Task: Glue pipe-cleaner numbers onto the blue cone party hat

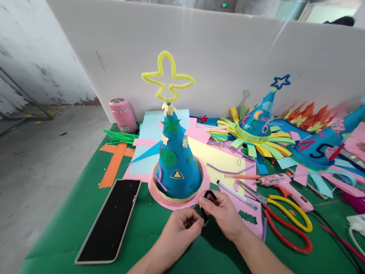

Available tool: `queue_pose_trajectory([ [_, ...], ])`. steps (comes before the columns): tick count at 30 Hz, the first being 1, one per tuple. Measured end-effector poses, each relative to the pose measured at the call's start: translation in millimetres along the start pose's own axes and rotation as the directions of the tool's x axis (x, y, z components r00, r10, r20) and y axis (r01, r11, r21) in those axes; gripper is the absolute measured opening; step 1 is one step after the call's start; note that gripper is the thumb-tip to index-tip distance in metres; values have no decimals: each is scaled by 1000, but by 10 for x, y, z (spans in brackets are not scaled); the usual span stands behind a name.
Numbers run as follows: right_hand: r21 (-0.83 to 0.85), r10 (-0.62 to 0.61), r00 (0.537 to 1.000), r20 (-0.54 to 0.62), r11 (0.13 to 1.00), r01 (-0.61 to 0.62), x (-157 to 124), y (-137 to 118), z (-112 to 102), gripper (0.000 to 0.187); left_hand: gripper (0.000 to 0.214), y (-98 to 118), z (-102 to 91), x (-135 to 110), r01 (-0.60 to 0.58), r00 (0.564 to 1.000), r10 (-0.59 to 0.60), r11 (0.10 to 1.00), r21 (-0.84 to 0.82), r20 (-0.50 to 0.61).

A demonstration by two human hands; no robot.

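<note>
My left hand (181,228) and my right hand (220,211) meet low in the middle, both pinched on a black pipe cleaner (209,196) bent into a loop between them. Just beyond them stands a blue cone hat (176,165) on a pink paper brim, decorated with green shapes. A yellow pipe-cleaner star (167,77) tops the hat. A white marker (237,194) lies just right of my right hand.
A black phone (110,220) lies face up at left on the green table (143,247). Scissors (286,221), a pink glue gun (287,188), two more blue hats (260,117) with paper fringes, a pink cup (122,114) and paper scraps fill the back and right. A white board (212,48) walls off the rear.
</note>
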State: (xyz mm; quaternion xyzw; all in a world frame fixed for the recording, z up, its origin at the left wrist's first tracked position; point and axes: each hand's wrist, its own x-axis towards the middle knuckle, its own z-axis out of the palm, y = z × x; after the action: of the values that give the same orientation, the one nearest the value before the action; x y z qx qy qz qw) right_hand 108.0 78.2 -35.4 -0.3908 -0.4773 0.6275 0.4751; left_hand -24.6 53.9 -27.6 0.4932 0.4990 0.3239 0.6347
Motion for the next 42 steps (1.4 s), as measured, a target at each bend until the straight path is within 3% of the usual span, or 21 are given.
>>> queue_pose_trajectory([
  [3, 13, 22, 1000, 9, 1000, -22, 2, 1, 1, 28, 17, 6, 3, -6, 52, 998, -49, 996, -69, 50],
  [7, 47, 87, 994, 67, 995, -90, -20, 19, 19, 27, 21, -19, -20, 12, 25, 994, -5, 982, -190, 105],
  [10, 83, 112, 990, 85, 989, -119, -31, 25, 30, 25, 22, -55, -50, 32, -9, 996, 28, 972, -234, 80],
  [18, 70, 30, 1000, -6, 997, -30, -7, 16, 0, 16, 23, -71, -83, 40, 20, 997, -3, 974, -227, 76],
  [25, 60, 21, 999, 34, 998, -23, -16, -42, 36, 19, 21, -40, -57, 43, 40, 998, -24, 949, -312, 56],
  [35, 107, 109, 984, 142, 986, -124, -44, -3, 109, 25, 16, -50, -25, 40, 57, 997, -35, 928, -369, 67],
  [42, 77, 53, 995, 89, 995, -60, -46, -23, 95, 17, 19, -7, -81, 56, 15, 1000, -8, 914, -405, 19],
])
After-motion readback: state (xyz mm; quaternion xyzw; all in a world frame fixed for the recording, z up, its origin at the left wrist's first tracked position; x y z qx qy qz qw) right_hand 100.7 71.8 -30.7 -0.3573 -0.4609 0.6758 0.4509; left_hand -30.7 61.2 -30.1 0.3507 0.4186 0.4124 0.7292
